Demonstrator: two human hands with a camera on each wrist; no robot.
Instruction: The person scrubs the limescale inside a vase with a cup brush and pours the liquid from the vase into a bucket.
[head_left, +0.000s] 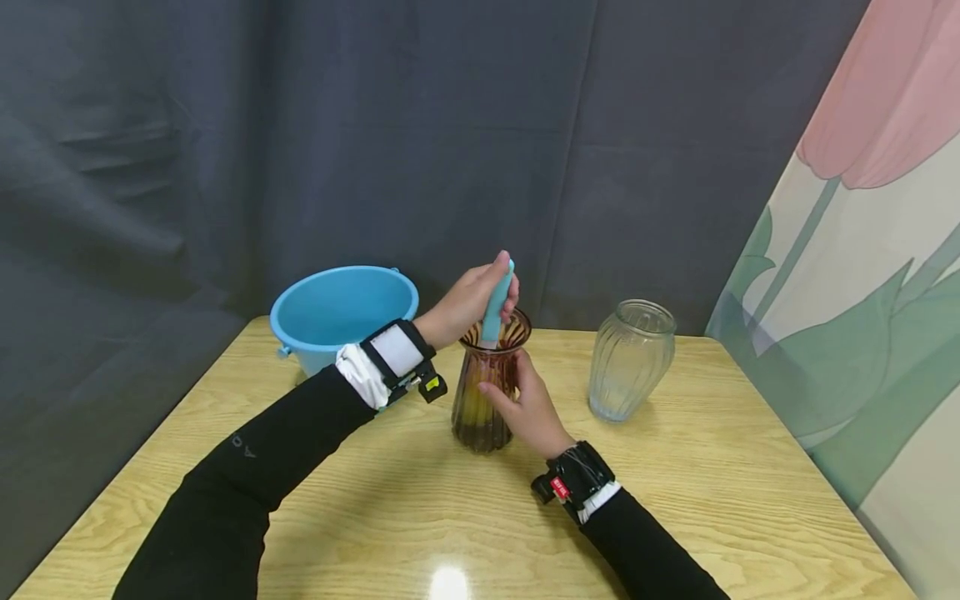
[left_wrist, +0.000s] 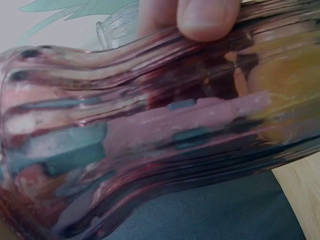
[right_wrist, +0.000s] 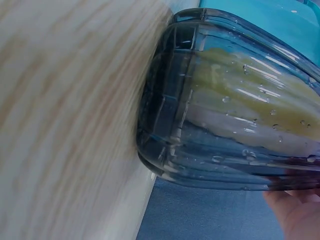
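A ribbed amber glass vase [head_left: 476, 408] stands upright on the wooden table [head_left: 375, 517], near its middle. My left hand [head_left: 480, 296] grips a teal handle [head_left: 495, 312] that reaches down into the vase's mouth. My right hand [head_left: 525, 404] holds the vase's right side, fingers curled round it. The left wrist view is filled by the vase [left_wrist: 150, 125], with teal and pale shapes [left_wrist: 75, 150] showing through the glass and a fingertip [left_wrist: 207, 15] at the top. In the right wrist view the vase's base [right_wrist: 225, 110] rests on the table [right_wrist: 65, 125], with yellowish content inside.
A light blue bucket [head_left: 341, 310] sits at the table's back left, just behind my left wrist. A clear ribbed glass vase [head_left: 628, 360] stands to the right of the amber one. A dark curtain hangs behind, and a tulip-print panel [head_left: 862, 292] borders the right.
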